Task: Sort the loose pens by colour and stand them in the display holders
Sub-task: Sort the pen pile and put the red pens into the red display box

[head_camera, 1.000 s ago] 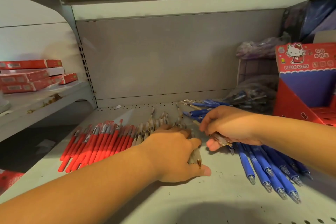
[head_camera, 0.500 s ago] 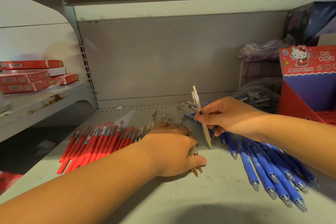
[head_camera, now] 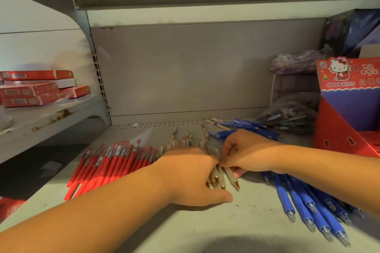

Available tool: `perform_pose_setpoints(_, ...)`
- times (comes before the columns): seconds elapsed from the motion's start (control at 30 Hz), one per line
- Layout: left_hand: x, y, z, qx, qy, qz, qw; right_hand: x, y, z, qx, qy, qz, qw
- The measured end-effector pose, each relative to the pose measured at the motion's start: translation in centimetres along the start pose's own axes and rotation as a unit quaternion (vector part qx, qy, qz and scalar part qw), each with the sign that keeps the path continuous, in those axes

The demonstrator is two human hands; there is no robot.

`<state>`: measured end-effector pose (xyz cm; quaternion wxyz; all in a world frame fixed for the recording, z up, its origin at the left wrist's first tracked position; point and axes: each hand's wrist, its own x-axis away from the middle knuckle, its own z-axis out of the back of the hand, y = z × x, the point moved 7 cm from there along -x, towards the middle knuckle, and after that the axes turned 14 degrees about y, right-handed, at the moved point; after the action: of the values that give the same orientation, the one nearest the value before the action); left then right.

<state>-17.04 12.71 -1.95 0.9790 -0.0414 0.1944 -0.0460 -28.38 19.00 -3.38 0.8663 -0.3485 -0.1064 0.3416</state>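
Grey metal shelving fills the view, and the red cardboard display holder [head_camera: 345,129] at its right end is the mark for everything else. No pens can be seen in what shows of the holder, so by my reading the sorting is nearly done and the standing has not begun. Farthest left of the holder lie the red pens [head_camera: 107,166]. The blue pens [head_camera: 308,207] fan out closest to it, on its near left. Between those two groups, well apart from the holder, are the clear pens [head_camera: 216,178] with gold tips. The left hand [head_camera: 191,176] holds that bundle, its thumb stretched along the shelf under the tips and its fingers hidden behind the hand. The right hand [head_camera: 248,152] meets it, fingertips pinched on a stray pen [head_camera: 231,176] that it presses against the bundle's holder-side edge. The main risk, I think, is the bundle splaying. The barrels are round and smooth and are gripped only near the tips, so a lift could let the far ends fan out and pens roll into the red row. The stray pen sits at a slant to the rest and could slip free as the pinch lets go. More blue pens [head_camera: 246,129] lie just behind the right hand, close to the clear pens' far ends, and one could be swept up with them. The right forearm passes over the blue fan and could scatter it. The holder looks light and might shift or tip when pens are pushed into it. A plastic bag [head_camera: 287,113] of pens crowds its left side.
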Motion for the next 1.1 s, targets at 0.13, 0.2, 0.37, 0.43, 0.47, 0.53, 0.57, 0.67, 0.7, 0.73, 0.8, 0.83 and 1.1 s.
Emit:
perform_pose_setpoints(0.13,-0.2,-0.4,0.5,0.057,-0.02,0.036,0.998,-0.4,-0.5,0.0,0.046,0.006,0.033,0.998)
perform_pose_setpoints(0.2,-1.0,-1.4,0.9,0.073,-0.018,0.071,0.995,-0.8,-0.7,0.2,0.079,0.006,0.048,0.996)
perform_pose_setpoints(0.37,-3.3,-9.4,1.7,0.099,0.063,0.246,0.962,-2.7,-1.2,0.9,0.118,0.027,0.078,0.99)
perform_pose_setpoints(0.43,-3.8,-13.1,1.1,0.066,0.059,0.308,0.947,-4.3,-1.5,1.0,0.115,0.038,0.062,0.991)
perform_pose_setpoints(0.47,-3.9,-14.5,0.6,0.051,0.05,0.33,0.941,-5.2,-1.7,1.0,0.11,0.043,0.051,0.992)
perform_pose_setpoints(0.53,-4.4,-16.4,-0.7,0.043,0.025,0.358,0.932,-6.7,-2.5,1.1,0.113,0.067,0.063,0.989)
perform_pose_setpoints(0.57,-4.6,-17.0,-1.4,0.049,0.009,0.372,0.927,-7.4,-3.0,1.1,0.122,0.084,0.082,0.986)
perform_pose_setpoints(0.67,-5.0,-18.1,-3.4,0.062,-0.043,0.404,0.911,-9.2,-4.2,0.7,0.164,0.11,0.111,0.974)
perform_pose_setpoints(0.7,-5.4,-18.3,-3.9,0.07,-0.052,0.413,0.907,-9.7,-4.2,0.3,0.184,0.106,0.11,0.971)
perform_pose_setpoints(0.73,-5.7,-18.5,-4.3,0.081,-0.055,0.421,0.902,-10.2,-4.2,-0.1,0.207,0.095,0.106,0.968)
perform_pose_setpoints(0.8,-6.4,-18.7,-5.0,0.095,-0.06,0.431,0.895,-10.9,-4.2,-1.1,0.243,0.069,0.099,0.963)
perform_pose_setpoints(0.83,-6.6,-18.8,-5.4,0.101,-0.064,0.433,0.893,-11.2,-4.3,-1.5,0.257,0.057,0.098,0.96)
perform_pose_setpoints(1.1,-7.2,-19.4,-7.6,0.201,-0.126,0.497,0.835,-12.5,-5.6,-2.7,0.31,0.033,0.074,0.947)
